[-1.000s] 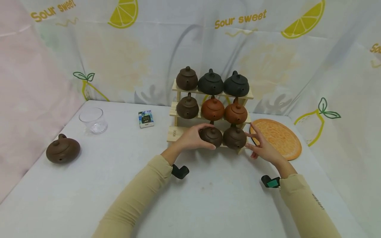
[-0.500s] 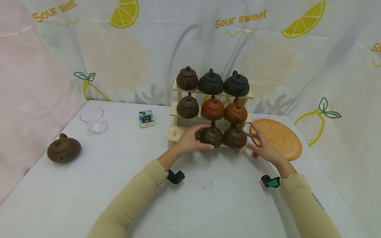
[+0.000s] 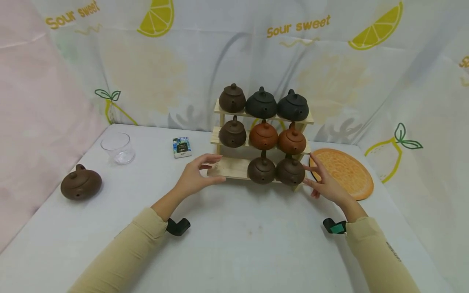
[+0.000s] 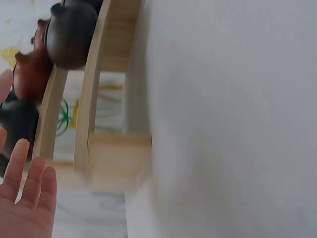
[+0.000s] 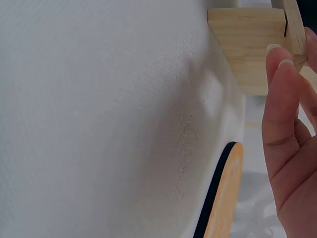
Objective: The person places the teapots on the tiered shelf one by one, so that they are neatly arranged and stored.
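A three-tier wooden rack holds small clay teapots in rows. On its bottom shelf a dark brown teapot stands beside another brown teapot at the right end. My left hand is at the bare left end of that shelf, thumb and fingers spread apart with nothing between them. In the left wrist view its fingers are stretched out beside the rack. My right hand is at the rack's right end, fingertips right at the shelf edge and close to the end teapot. The right wrist view shows those fingers against the wood.
Another brown teapot sits far left on the white table, near a clear glass. A small patterned box lies left of the rack. Behind my right hand lies a round pizza-patterned board. A printed curtain hangs behind.
My left hand has let go of the left one of the two bottom-shelf teapots and moved left, uncovering the shelf's left end. The right hand has stayed at the rack's right end.
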Demonstrator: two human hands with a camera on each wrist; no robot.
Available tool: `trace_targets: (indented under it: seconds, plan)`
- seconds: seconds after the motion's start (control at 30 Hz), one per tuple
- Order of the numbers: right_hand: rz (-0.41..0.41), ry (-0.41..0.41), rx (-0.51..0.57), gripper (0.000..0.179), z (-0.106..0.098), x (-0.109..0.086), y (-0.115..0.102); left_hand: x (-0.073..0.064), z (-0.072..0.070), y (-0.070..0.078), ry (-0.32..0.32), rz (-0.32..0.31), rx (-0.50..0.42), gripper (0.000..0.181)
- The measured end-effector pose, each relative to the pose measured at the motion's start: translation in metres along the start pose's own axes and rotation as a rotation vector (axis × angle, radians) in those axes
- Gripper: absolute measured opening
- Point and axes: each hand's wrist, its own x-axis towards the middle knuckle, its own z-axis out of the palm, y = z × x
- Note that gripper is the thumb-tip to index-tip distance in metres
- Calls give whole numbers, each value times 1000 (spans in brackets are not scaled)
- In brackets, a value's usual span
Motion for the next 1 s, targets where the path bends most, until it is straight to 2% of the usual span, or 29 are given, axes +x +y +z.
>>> trace_targets:
  seconds: [0.3, 0.53, 0.6, 0.7, 0.77, 0.9, 0.93, 1.0]
  plan:
    - [-8, -7, 2, 87, -2, -2, 2, -34, -60, -11, 158, 2, 146, 56]
    - [-8, -13, 3, 87, -2, -2, 1, -62, -106, -12, 258, -95, 301, 57]
    - [-5, -13, 5, 87, -2, -2, 2, -69, -122, -33, 302, -96, 339, 59]
    - [1, -15, 8, 87, -2, -2, 2, -80, -146, -57, 361, -108, 347, 60]
    - [2, -14, 7, 87, -1, -2, 1, -87, -161, -67, 407, -115, 345, 60]
    - [-1, -16, 0, 87, -1, -1, 0, -105, -178, -44, 483, -194, 352, 57]
    - [-2, -15, -1, 87, -1, -1, 0, -109, -180, -34, 499, -218, 360, 57]
    - [-6, -14, -2, 86, -2, -1, 2, -116, -185, -25, 520, -253, 375, 55]
